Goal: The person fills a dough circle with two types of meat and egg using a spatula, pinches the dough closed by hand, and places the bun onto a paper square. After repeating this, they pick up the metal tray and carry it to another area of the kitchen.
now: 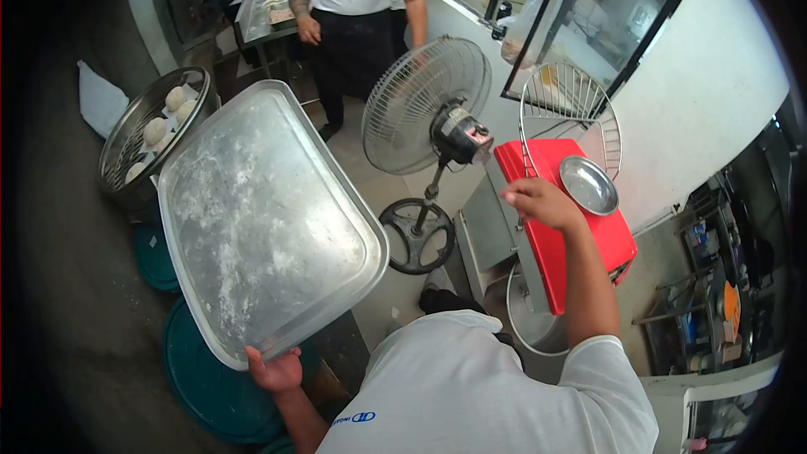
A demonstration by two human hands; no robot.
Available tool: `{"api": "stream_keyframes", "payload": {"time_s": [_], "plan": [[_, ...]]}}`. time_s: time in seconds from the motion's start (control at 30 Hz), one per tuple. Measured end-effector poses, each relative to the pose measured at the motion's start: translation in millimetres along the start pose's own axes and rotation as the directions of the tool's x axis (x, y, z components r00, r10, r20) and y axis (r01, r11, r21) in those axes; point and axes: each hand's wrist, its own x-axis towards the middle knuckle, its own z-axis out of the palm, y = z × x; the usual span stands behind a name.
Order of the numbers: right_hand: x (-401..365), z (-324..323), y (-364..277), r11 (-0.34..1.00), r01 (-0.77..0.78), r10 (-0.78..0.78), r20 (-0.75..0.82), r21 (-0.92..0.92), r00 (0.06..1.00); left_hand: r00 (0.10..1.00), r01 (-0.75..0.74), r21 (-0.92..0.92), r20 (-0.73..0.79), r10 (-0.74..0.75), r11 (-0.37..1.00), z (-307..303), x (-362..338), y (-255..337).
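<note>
Metal tray (pixel 265 219) empty, flour-dusted, left hand (pixel 275 370) clamps its near edge.
Right hand (pixel 542 202) curled at wire rack (pixel 572 109), 2 o'clock, grip unclear; dough buns (pixel 155 130) already sit in steamer (pixel 122 192), 10 o'clock.

The left hand (pixel 273 370) grips the edge of a floury metal tray (pixel 261 219), while the right hand (pixel 542 202) hovers curled above a red box (pixel 601 244) beside a fan (pixel 424 105).

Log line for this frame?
left hand grips tray | right hand at red machine | fan ahead
</note>
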Motion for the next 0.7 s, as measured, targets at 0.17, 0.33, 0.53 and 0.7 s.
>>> {"api": "stream_keyframes", "payload": {"time_s": [0.17, 0.33, 0.53, 0.7], "plan": [[-131.5, 16.8, 98.6, 0.919, -0.391, 0.394, -0.068, 0.046, 0.917, 1.0, -0.005, 0.016, 0.03, 0.005, 1.0, -12.4, 7.1, -2.4], [-274.5, 109.9, 200.7, 0.675, -0.644, 0.711, -0.085, 0.36, 0.698, 0.985, 0.01, -0.019, 0.171, -0.007, 1.0, -20.7, 14.0, -3.4], [-351.9, 233.9, 227.8, 0.582, -0.645, 0.787, -0.144, 0.495, 0.6, 0.95, 0.023, -0.141, 0.312, 0.022, 0.99, -17.8, 13.7, -4.1], [-307.7, 254.2, 236.9, 0.865, -0.447, 0.492, -0.557, 0.227, 0.669, 0.918, 0.043, -0.17, 0.396, 0.028, 0.985, -12.0, 9.5, -0.9]]}}
